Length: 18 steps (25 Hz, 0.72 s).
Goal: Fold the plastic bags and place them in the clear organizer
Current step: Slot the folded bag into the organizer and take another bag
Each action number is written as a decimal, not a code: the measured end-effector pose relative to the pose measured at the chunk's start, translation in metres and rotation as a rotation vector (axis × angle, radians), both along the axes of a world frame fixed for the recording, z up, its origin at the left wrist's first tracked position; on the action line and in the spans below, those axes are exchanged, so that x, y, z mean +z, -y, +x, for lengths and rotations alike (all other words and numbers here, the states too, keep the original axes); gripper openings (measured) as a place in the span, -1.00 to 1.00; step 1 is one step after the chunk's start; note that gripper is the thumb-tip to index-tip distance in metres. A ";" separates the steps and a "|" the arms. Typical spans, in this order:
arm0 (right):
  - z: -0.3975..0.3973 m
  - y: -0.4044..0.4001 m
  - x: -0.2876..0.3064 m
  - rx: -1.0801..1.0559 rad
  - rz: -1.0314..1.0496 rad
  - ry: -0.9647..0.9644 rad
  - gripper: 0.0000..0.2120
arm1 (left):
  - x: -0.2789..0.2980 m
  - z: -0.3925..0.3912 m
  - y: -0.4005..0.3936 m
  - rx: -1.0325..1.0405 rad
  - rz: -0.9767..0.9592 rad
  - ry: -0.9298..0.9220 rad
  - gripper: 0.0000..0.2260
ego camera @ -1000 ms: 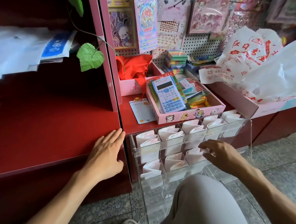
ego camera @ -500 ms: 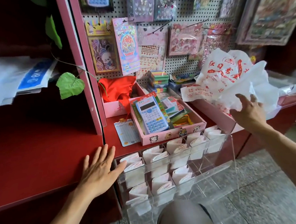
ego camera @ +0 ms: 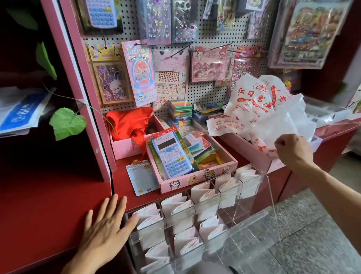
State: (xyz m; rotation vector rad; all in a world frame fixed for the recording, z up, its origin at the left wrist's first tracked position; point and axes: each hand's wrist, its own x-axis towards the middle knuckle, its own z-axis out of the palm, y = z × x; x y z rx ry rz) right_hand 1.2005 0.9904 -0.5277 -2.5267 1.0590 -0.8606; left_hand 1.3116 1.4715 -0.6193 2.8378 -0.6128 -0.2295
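Nearest, at the bottom of the frame, the clear organizer [ego camera: 203,225] stands against the front of the red shelf [ego camera: 41,210], and most of its left and middle compartments already hold folded bags [ego camera: 178,207], white packets standing on edge. The compartments at its lower right look bare, so I judge the job well past halfway but not finished.

At lower left the left hand [ego camera: 106,229] lies flat on the shelf edge, fingers straight and spread, its thumb tip just at the organizer's corner; it holds nothing.

Further back, at middle right, the right hand [ego camera: 293,150] has its grip clamped on the lower edge of a loose plastic bag [ego camera: 281,123]. That bag belongs to the crumpled heap of plastic bags [ego camera: 256,101] resting in a pink box [ego camera: 242,143] on the shelf top. They are thin, white and translucent, printed with red characters, puffed and creased, none yet folded.
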 end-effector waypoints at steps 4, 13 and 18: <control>-0.005 -0.029 0.015 0.191 -0.097 0.006 -0.88 | 0.000 0.000 -0.002 -0.010 -0.029 -0.027 0.02; -0.015 -0.155 0.080 0.814 0.074 0.122 -0.76 | 0.018 -0.005 -0.019 -0.052 -0.283 -0.239 0.10; -0.005 -0.265 0.091 1.289 0.592 0.237 -0.88 | 0.048 -0.032 -0.045 -0.057 -0.813 -0.326 0.12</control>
